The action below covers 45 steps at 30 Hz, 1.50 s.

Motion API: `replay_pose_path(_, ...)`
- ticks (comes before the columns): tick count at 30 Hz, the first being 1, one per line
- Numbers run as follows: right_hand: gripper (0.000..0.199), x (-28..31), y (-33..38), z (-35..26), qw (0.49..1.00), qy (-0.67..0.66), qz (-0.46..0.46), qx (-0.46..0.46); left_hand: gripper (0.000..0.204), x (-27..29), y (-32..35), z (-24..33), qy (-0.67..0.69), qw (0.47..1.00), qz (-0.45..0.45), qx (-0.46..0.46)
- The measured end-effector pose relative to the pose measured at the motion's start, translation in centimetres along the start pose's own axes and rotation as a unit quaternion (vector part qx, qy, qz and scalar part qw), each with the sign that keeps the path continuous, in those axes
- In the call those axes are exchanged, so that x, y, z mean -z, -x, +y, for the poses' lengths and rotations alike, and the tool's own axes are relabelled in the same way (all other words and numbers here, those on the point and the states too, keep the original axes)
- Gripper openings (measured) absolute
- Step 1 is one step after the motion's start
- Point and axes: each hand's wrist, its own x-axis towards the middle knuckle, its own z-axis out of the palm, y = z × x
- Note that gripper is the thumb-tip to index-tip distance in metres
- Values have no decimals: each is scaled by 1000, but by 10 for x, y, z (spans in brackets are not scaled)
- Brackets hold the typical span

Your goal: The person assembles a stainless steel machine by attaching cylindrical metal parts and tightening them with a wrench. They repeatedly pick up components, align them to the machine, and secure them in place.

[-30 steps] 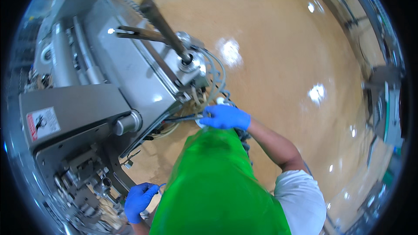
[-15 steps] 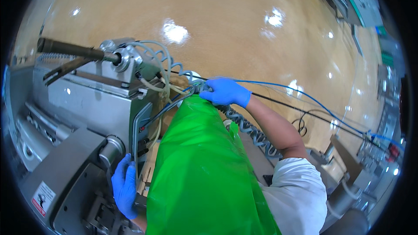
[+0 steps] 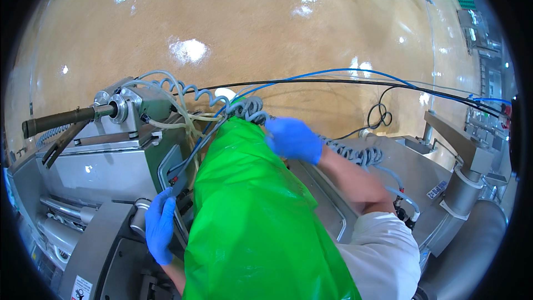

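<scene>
My right hand (image 3: 294, 140), in a blue glove and slightly blurred, is curled in a fist over the grey coiled hose (image 3: 361, 154). Bunched coils (image 3: 248, 110) show beyond its fingertips, and more run out from behind it to the right. A shiny green apron (image 3: 250, 205) covers my front, its far end reaching up to the bunched coils. My left hand (image 3: 160, 226), also blue-gloved, lies against the bent metal rail (image 3: 179, 219) at the left machine's side. Its fingers are stretched out and the thumb stands apart; its palm side is partly hidden.
The left metal machine (image 3: 100, 166) carries a dark rod (image 3: 61, 122) pointing left. Blue hose (image 3: 344, 70) and black cable (image 3: 333, 81) cross above the tan floor (image 3: 250, 22). A grey metal surface (image 3: 411, 158) and thick post (image 3: 463, 194) stand at right.
My right hand has moved slightly nearer my body and right, off the bunched coils' far end. The view has shifted, showing more of the right-hand metalwork. My left hand stays beside the rail.
</scene>
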Motion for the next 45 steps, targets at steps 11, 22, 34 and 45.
replay_pose_path(11, 46, -30, 74, 4, 677, -645, -159, -316, 44, -159, 2, -200, 353, 923, 93, 126)
replay_pose_path(22, 40, -65, 25, 29, 762, -561, -166, -278, 43, -183, 8, -231, 370, 884, 187, 214)
replay_pose_path(34, 37, -33, -22, 39, 893, -316, -201, -250, 42, -203, -9, -226, 439, 839, 253, 198)
replay_pose_path(45, 42, 104, -137, -117, 936, -345, -44, 55, 46, -8, -39, 25, 440, 848, 202, -214)
